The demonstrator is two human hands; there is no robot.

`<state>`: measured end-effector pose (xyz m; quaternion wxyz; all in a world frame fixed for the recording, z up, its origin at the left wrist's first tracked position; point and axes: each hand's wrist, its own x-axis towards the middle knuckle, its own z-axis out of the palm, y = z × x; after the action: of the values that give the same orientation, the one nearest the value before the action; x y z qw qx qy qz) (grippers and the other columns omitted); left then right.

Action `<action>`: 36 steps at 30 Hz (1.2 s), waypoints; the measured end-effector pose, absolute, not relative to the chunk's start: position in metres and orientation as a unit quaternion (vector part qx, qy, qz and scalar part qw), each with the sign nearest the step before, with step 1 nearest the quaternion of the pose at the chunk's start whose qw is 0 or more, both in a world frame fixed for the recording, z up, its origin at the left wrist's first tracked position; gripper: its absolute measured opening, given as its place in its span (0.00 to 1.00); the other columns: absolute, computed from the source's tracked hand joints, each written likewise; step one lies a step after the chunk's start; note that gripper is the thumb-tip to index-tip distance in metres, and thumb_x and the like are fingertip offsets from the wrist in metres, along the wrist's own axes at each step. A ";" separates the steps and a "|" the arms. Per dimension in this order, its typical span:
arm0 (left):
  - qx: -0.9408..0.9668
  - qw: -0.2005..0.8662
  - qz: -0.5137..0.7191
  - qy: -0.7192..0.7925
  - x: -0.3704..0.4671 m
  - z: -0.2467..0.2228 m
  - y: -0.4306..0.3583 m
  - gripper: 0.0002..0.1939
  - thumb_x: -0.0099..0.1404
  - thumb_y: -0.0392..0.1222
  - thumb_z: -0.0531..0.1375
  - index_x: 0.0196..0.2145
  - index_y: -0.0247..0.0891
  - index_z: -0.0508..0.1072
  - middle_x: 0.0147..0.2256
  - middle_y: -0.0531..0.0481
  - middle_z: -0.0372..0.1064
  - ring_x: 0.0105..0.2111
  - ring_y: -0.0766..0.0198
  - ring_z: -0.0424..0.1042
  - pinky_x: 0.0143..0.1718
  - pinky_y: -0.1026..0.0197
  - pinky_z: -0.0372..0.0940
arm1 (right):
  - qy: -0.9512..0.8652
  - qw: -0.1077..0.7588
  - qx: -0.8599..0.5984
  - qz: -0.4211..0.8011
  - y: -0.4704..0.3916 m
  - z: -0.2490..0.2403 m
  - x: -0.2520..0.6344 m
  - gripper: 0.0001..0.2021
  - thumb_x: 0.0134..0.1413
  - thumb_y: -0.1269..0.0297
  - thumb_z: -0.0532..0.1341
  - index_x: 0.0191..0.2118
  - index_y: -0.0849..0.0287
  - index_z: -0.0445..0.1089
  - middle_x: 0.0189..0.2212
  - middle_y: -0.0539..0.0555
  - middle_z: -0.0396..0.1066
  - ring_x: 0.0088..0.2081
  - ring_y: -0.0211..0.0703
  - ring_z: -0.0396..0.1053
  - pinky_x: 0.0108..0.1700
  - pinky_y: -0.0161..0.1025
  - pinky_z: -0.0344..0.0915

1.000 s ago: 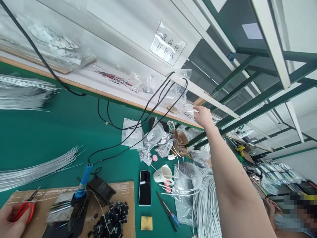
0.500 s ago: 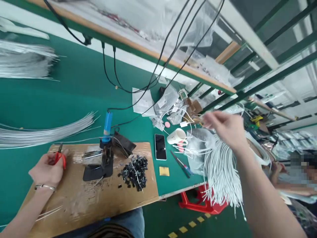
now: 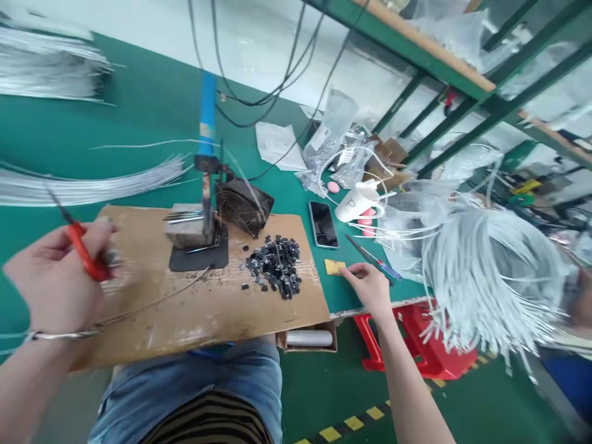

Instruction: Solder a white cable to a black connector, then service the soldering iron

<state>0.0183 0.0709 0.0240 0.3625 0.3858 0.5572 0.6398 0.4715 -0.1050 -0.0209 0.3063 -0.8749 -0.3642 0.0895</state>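
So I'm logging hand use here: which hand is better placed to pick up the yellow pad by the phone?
Probably the right hand: its fingertips are at the yellow pad already. The left hand is across the board, gripping red-handled pliers.

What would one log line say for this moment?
left hand: holds red pliers | right hand: at yellow pad | black parts: on board

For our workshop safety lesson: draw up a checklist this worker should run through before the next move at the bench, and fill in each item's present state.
1. Left hand grips red-handled pliers firmly: ok.
2. Right hand empty: cannot tell; fingertips at yellow square sponge.
3. Blue-handled soldering iron parked upright in stand: ok.
4. Pile of small black parts on brown board: ok.
5. Black smartphone apart from iron: ok.
6. White cable bundle kept on bench: not ok, overhangs edge.
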 end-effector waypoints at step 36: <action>0.362 0.655 0.542 0.382 0.056 -0.006 0.033 0.14 0.63 0.40 0.84 0.44 0.39 0.89 0.36 0.49 0.77 0.36 0.59 0.76 0.38 0.77 0.71 | -0.390 0.590 -0.590 0.390 -0.008 -0.014 0.216 0.08 0.64 0.64 0.71 0.47 0.56 0.77 0.37 0.50 0.79 0.32 0.34 0.75 0.37 0.32 0.73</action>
<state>0.0556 0.0332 -0.0057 0.6552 0.3624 0.3821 0.5417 0.2156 -0.0076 -0.0145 0.5903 -0.5896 -0.3897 0.3899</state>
